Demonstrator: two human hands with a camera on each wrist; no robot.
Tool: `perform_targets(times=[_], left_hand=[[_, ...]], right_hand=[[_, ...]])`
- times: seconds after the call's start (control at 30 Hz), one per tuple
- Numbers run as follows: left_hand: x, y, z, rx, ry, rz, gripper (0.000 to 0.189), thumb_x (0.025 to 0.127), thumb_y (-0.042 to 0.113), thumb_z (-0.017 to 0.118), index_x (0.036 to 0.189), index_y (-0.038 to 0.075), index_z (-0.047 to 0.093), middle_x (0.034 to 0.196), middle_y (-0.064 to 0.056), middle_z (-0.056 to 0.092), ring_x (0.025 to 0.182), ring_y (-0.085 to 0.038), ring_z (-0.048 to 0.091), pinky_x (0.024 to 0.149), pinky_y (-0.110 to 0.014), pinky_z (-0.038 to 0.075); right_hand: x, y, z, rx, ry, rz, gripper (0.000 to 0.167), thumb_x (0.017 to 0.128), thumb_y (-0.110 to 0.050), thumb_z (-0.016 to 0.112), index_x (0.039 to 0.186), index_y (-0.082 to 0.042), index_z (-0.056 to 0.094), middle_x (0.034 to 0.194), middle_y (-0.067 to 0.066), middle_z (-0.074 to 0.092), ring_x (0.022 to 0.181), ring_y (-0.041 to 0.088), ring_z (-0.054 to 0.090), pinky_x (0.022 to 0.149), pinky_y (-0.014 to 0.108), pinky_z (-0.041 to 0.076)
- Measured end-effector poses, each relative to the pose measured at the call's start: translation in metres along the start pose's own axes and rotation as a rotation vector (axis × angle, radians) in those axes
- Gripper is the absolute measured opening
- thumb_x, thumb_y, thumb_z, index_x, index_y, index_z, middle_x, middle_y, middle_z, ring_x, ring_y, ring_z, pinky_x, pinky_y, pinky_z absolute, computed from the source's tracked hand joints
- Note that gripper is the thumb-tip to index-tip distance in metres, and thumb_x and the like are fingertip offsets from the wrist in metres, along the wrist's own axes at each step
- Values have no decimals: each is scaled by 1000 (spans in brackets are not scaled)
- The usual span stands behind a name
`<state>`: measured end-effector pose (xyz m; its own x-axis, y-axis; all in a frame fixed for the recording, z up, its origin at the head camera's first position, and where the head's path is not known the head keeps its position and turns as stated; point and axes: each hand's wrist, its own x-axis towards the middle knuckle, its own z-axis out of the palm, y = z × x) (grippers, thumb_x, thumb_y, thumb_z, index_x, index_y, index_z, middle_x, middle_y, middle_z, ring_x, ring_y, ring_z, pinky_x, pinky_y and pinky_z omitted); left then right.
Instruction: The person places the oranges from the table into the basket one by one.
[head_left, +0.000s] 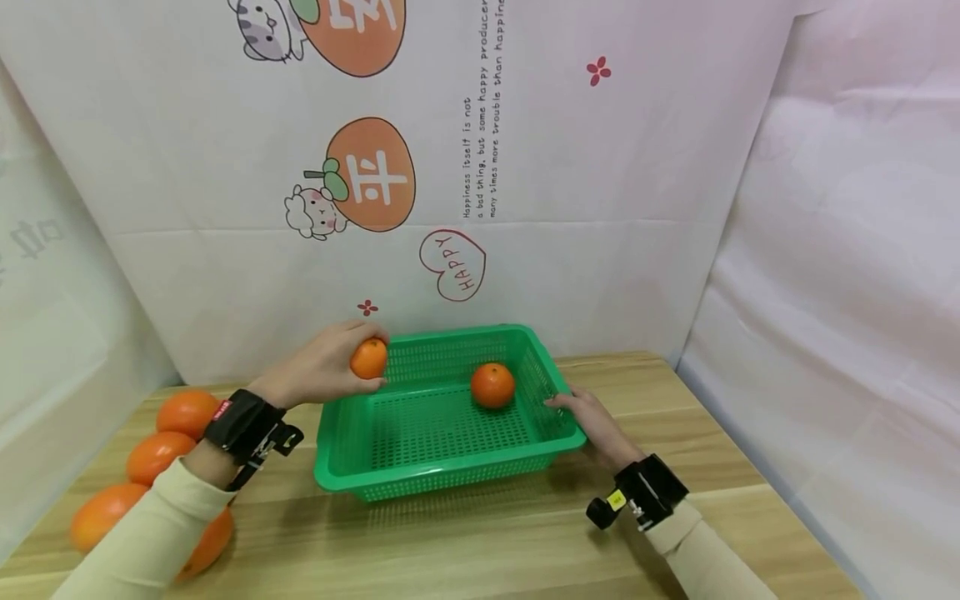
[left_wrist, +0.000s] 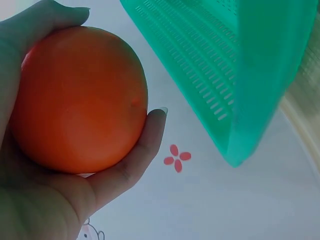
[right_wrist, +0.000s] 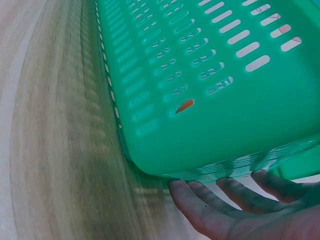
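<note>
My left hand (head_left: 315,367) grips an orange (head_left: 369,358) at the left back corner of a green plastic basket (head_left: 450,471). In the left wrist view, the thumb and fingers curl round the orange (left_wrist: 80,100), with the basket's perforated wall (left_wrist: 200,75) apart from it. My right hand (head_left: 596,423) holds the basket's right end, its thumb over the rim. Seen from the right wrist, its fingertips (right_wrist: 230,187) touch the outside of the basket (right_wrist: 225,120). A second orange (head_left: 492,386) sits inside, towards the right back.
Several more oranges (head_left: 156,456) lie on the wooden table (head_left: 420,550) at the left, partly hidden by my left forearm. A white printed cloth (head_left: 570,192) hangs behind the basket, and white cloth (head_left: 847,275) also covers the sides.
</note>
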<state>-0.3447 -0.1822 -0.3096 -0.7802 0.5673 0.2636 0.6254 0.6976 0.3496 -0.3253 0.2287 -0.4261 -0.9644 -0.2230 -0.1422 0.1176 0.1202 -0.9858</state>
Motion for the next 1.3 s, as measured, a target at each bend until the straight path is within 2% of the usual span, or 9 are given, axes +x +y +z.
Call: perform_targets(times=[0.3,0.73,1.07,1.3], left_hand=[[14,7,11,7,-3,74,47,84,23,87,124,11,64,120,-11,66,92,-20,62,73,-27,58],[30,24,24,6,-48,79,51,84,25,87,128,10,64,123,-10,64,96,-20,62,77,-28,58],[39,32,44,-2,-95,115,46,84,22,86,124,13,64,115,-7,62,90,-16,60,73,-25,54],[53,40,62,-17,-163,124,46,85,25,86,124,17,64,115,-3,61,88,-14,59,71,-23,53]], right_hand=[[0,-2,-1,-6,-13,-10,65,104,-25,52,162,-3,34,147,31,55,118,26,69,93,34,60],[0,-1,-1,-12,-14,-14,66,104,-26,53,163,-4,32,148,30,55,120,28,69,95,36,60],[0,1,1,-5,-10,-13,66,104,-24,52,163,-4,33,147,31,55,117,27,70,94,36,60],[-1,1,0,-10,-3,-16,66,104,-25,53,163,-5,32,147,31,56,119,28,69,95,36,60]])
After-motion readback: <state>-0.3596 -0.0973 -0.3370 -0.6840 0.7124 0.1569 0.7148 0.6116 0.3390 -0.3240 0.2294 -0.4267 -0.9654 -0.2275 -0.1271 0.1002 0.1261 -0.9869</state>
